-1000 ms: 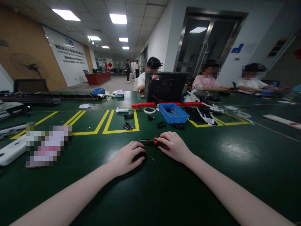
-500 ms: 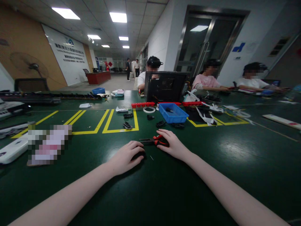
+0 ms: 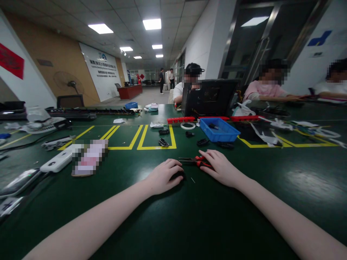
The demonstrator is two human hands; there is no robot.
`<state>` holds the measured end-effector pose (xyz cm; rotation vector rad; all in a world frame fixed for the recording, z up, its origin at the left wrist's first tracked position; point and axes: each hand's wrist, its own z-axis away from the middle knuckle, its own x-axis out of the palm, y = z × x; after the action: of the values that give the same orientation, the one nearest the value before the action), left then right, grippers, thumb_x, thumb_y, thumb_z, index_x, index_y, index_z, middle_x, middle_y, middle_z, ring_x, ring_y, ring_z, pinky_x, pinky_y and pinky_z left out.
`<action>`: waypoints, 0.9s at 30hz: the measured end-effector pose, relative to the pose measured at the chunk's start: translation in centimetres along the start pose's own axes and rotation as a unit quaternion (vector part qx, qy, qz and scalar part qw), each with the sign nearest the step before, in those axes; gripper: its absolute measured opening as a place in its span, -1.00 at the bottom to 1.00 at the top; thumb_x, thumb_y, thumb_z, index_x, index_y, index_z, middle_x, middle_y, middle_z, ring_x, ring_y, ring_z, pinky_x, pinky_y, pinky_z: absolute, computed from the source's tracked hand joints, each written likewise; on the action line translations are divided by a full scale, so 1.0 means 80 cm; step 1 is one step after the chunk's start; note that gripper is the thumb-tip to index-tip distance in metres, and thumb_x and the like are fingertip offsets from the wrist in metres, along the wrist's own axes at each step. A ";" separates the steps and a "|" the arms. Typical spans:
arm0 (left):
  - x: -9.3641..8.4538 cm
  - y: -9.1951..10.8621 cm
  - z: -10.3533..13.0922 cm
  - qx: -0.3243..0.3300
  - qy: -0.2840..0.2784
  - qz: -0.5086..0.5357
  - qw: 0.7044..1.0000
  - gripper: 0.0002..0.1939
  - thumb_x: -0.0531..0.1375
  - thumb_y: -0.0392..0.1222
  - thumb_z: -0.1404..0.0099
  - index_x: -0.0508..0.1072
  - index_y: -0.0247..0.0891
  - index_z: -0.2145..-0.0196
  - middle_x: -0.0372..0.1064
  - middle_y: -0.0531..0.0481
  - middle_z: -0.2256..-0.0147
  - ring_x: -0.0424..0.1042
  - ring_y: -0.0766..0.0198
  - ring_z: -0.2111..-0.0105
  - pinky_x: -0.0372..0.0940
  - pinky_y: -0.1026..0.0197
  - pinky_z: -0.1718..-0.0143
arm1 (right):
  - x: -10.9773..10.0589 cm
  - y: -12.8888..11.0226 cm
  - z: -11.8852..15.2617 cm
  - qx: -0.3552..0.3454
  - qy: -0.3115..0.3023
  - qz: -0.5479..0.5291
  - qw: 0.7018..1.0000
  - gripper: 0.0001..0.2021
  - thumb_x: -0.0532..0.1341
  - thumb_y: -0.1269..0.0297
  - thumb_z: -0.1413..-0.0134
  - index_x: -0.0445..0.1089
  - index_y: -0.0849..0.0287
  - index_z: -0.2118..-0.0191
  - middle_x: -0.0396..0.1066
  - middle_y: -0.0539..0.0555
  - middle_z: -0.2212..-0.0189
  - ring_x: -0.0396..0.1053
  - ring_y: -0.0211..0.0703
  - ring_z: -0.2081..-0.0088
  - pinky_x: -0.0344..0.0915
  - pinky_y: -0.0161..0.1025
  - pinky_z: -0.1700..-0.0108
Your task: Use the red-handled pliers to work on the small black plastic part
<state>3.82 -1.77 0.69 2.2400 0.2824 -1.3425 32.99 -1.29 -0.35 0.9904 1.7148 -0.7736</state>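
Red-handled pliers (image 3: 197, 161) lie on the green table (image 3: 173, 224), their thin jaws pointing left. My right hand (image 3: 219, 167) rests over the handles with its fingers apart, touching them rather than wrapped round them. Just left of the jaws' tips, my left hand (image 3: 167, 176) lies on the table, fingers curved and thumb apart; nothing shows in it. Between my hands is a thin metal pin (image 3: 193, 180). Behind the pliers are small black parts (image 3: 202, 142), and a blue tray (image 3: 220, 134) has a dark piece inside.
Red strips (image 3: 181, 120) and a white ring (image 3: 188, 126) lie behind the black parts. A black case (image 3: 210, 97) stands at the back before a seated person. At left are a power strip (image 3: 61, 159) and a pixelated flat object (image 3: 90, 157). Other people sit at right.
The whole view has shifted, so the table and both hands appear farther right and more of the left side shows. My hands and the pliers keep the same positions relative to each other.
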 end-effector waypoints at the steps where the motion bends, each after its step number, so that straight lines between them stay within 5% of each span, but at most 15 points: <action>1: 0.000 0.000 0.000 -0.001 0.000 0.000 1.000 -0.77 0.13 -0.17 -0.38 0.42 -0.23 0.04 0.33 -0.14 -0.02 0.30 0.12 -0.06 0.29 0.05 -0.11 | -0.002 0.000 0.000 -0.009 0.005 0.016 1.000 -0.40 0.07 -0.06 -0.23 0.18 0.24 -0.24 0.31 0.33 -0.08 0.23 0.22 -0.13 0.18 0.17 -0.15; 8: -0.001 -0.003 0.001 0.003 -0.007 -0.010 1.000 -0.76 0.13 -0.15 -0.38 0.40 -0.24 0.03 0.33 -0.13 -0.02 0.30 0.12 -0.06 0.29 0.04 -0.10 | -0.018 -0.002 0.000 -0.034 0.065 0.077 0.994 -0.50 0.22 -0.10 -0.09 0.38 0.25 0.04 0.40 0.24 0.16 0.36 0.12 0.10 0.24 0.06 -0.03; 15: 0.004 -0.008 0.002 -0.020 0.008 -0.033 0.999 -0.78 0.10 -0.15 -0.39 0.40 -0.23 0.06 0.34 -0.11 -0.02 0.31 0.13 -0.05 0.26 0.03 -0.11 | -0.026 -0.007 0.002 -0.014 0.139 0.143 0.980 -0.55 0.24 -0.10 -0.07 0.36 0.24 0.15 0.39 0.23 0.21 0.36 0.08 0.22 0.25 -0.06 0.18; 27: 0.006 -0.013 0.002 -0.038 0.028 -0.047 0.998 -0.80 0.11 -0.15 -0.37 0.40 -0.25 0.09 0.35 -0.11 0.00 0.33 0.13 -0.05 0.05 -0.09 -0.27 | -0.031 -0.015 0.005 -0.160 0.182 0.127 0.962 -0.54 0.26 -0.06 -0.05 0.35 0.25 0.11 0.49 0.21 0.26 0.43 0.05 0.20 0.20 0.02 -0.01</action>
<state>3.48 -1.02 -0.08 2.2269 0.4556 -1.2958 32.57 -2.86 1.90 1.1430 1.8978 -0.1430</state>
